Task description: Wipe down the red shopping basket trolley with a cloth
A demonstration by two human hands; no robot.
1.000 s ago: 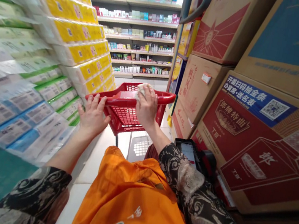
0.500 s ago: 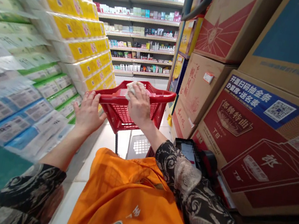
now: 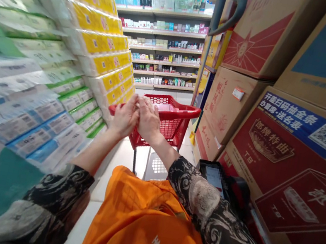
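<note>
A red plastic shopping cart (image 3: 172,128) stands in front of me, its handle bar (image 3: 179,115) toward my body. Over the left part of the bar my two hands meet. My left hand (image 3: 124,118) is closed, its fingers bunched against the right hand's fingers; what lies in them is hidden. My right hand (image 3: 148,121) is closed too, with its back facing up. The pale cloth it held half a second ago is now covered by the hands. I cannot tell whether the hands touch the bar.
Stacked yellow tissue packs (image 3: 101,39) and green and blue packs (image 3: 51,127) line the left side. Cardboard cartons (image 3: 275,146) rise on the right, with a dark device with a screen (image 3: 213,177) beside them. Shelves of cosmetics (image 3: 169,51) stand ahead.
My left hand has moved right from the bar's left end to meet the right hand. My right hand has shifted left along the bar, and the cloth has gone out of sight.
</note>
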